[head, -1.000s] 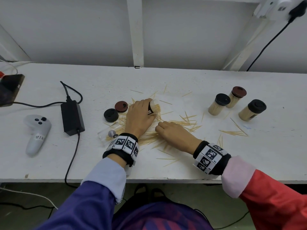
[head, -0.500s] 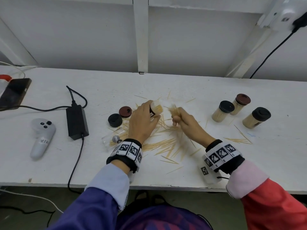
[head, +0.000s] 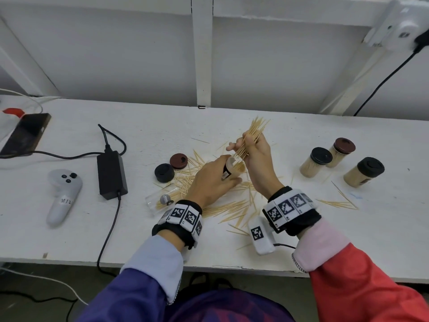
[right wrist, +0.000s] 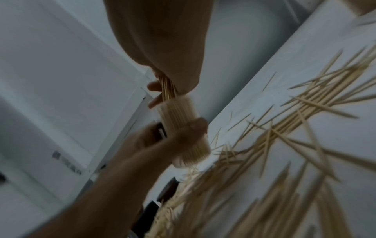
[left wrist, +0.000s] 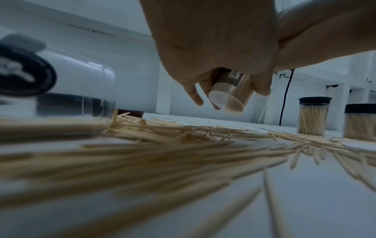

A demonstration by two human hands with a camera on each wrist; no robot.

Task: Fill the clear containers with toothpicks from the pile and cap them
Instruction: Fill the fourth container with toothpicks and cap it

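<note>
Above pile (head: 232,205): left hand (head: 210,180) grips tilted container (head: 234,168); right hand (head: 256,156) pinches toothpick bundle (head: 251,135).

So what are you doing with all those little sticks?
A person is packing toothpicks into small clear jars. The left hand holds a tilted open jar, and the right hand grips a bundle of toothpicks, feeding its lower end into the jar's mouth. Three filled, capped jars stand to the right. Loose toothpicks, two spare caps and another clear jar lying on its side remain on the table.
</note>
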